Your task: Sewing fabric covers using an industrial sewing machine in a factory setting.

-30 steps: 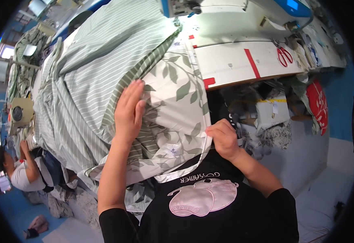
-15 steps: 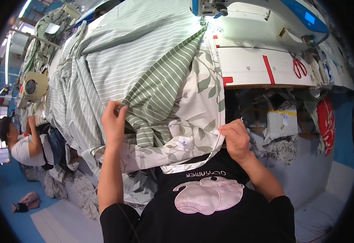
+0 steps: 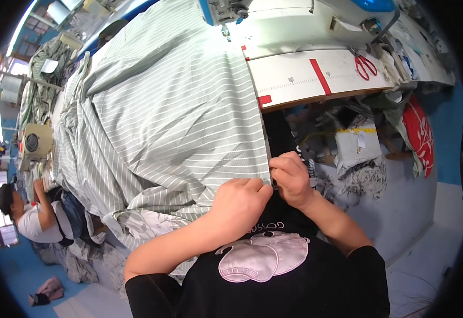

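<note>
A large pale green striped cloth (image 3: 173,106) spreads over the sewing table and hangs down toward me. My left hand (image 3: 242,204) is closed on its near edge, close to the right corner. Right beside it, my right hand (image 3: 290,177) pinches the same corner with curled fingers. The exact grip is partly hidden behind the knuckles. The cloth's right edge runs up from my hands to the lit needle area of the sewing machine (image 3: 225,33). Part of a white floral side (image 3: 152,222) shows in the folds by my left forearm.
Red-handled scissors (image 3: 365,66) lie on the white tabletop (image 3: 290,79), right of a red stripe. Below the table edge hang cloth pieces and a pale bag (image 3: 354,148). A co-worker (image 3: 38,212) sits at the far left near another sewing machine (image 3: 34,140).
My left hand has moved right, next to my right hand. The flap that showed dark green stripes and floral print is now laid over, striped side up. The view has shifted slightly.
</note>
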Demonstrator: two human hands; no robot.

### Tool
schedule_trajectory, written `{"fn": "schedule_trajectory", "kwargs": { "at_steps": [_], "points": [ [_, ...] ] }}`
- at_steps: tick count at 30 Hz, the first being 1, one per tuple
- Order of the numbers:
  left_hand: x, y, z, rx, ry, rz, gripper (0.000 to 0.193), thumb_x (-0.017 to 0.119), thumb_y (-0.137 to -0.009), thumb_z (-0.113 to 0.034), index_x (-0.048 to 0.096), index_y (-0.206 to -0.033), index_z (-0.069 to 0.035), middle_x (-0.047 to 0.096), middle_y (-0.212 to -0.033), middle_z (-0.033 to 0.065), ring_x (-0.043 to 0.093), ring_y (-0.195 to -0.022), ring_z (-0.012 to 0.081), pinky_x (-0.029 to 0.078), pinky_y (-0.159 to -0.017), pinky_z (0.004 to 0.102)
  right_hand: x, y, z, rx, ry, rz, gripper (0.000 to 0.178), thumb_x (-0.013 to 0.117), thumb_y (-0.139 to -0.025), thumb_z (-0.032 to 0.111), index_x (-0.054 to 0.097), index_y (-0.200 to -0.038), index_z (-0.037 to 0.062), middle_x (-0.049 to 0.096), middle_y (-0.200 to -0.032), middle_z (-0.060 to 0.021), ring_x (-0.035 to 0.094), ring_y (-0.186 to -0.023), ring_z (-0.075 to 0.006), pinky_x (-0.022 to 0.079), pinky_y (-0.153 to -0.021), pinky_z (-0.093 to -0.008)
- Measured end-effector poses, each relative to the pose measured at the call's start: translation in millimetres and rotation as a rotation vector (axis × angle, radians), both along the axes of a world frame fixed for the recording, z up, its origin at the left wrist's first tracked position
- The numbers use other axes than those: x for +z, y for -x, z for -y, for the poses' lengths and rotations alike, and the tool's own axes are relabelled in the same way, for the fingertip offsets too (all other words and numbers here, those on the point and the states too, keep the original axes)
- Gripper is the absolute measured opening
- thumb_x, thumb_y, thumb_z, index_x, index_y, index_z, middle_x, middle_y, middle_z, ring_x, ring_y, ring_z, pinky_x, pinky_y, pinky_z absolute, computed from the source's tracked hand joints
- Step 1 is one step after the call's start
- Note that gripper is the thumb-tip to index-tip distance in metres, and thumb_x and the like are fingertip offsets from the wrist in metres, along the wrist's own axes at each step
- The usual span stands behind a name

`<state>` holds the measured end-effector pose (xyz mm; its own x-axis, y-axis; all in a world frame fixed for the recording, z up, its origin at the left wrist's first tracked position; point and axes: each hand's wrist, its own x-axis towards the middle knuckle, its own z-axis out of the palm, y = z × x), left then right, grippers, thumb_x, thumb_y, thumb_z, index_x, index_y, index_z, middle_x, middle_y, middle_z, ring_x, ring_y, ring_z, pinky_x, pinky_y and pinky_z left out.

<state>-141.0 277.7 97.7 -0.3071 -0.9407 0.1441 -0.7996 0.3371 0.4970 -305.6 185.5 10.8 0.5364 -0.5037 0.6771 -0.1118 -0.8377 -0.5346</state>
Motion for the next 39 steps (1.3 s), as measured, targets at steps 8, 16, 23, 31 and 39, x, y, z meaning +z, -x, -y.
{"fn": "schedule_trajectory", "kwargs": {
  "at_steps": [8,16,23,31,39],
  "points": [
    [-7.2,3.3,11.5,-0.067,-0.151,0.161,0.009,0.066,-0.077,-0.009,0.059,-0.082,-0.006,0.061,-0.077,0.0094,0.067,-0.076,0.0279,0.054,-0.068,0.04,-3.8,1.6,4.7,0.0,0.095,-0.016,0.015,0.065,-0.065,-0.001,0.064,-0.08,0.0011,0.069,-0.099,-0.0065,0.063,-0.089,-0.0268,0.054,-0.07,-0.0356],
    [-15.4,-72.3,115.5,0.212,-0.335,-0.434,0.023,0.063,-0.092,-0.003,0.072,-0.112,-0.006,0.069,-0.102,0.0087,0.066,-0.086,0.0177,0.055,-0.078,0.0316,3.0,9.0,19.0,0.101,0.035,-0.185,0.014,0.065,-0.068,-0.002,0.065,-0.082,0.0001,0.07,-0.096,-0.0074,0.068,-0.095,-0.0252,0.052,-0.075,-0.0366],
    [-72.5,-174.0,305.0,0.675,0.289,-0.413,0.032,0.063,-0.087,-0.007,0.066,-0.119,-0.004,0.061,-0.125,0.0143,0.061,-0.112,0.0304,0.049,-0.092,0.041,15.6,-3.8,8.2,0.084,-0.043,-0.216,0.011,0.061,-0.07,-0.001,0.063,-0.08,0.0006,0.069,-0.093,-0.0083,0.069,-0.097,-0.0255,0.052,-0.077,-0.0355],
    [-66.6,-171.8,336.2,0.644,0.158,-0.085,0.024,0.07,-0.08,-0.01,0.07,-0.104,-0.01,0.059,-0.12,0.0122,0.052,-0.112,0.0331,0.035,-0.098,0.0488,18.1,4.0,15.5,0.081,-0.171,-0.286,0.008,0.064,-0.071,-0.003,0.065,-0.078,0.0009,0.071,-0.094,-0.0076,0.071,-0.092,-0.0231,0.051,-0.069,-0.0345],
    [-90.1,-200.1,346.8,0.467,0.207,-0.174,0.026,0.065,-0.087,-0.02,0.065,-0.111,-0.008,0.057,-0.114,0.0094,0.05,-0.105,0.0324,0.032,-0.098,0.0463,22.2,0.0,29.4,0.13,-0.164,-0.381,0.003,0.067,-0.073,0.005,0.065,-0.074,0.0066,0.073,-0.098,-0.0023,0.072,-0.094,-0.0187,0.05,-0.065,-0.032]
  ]
}}
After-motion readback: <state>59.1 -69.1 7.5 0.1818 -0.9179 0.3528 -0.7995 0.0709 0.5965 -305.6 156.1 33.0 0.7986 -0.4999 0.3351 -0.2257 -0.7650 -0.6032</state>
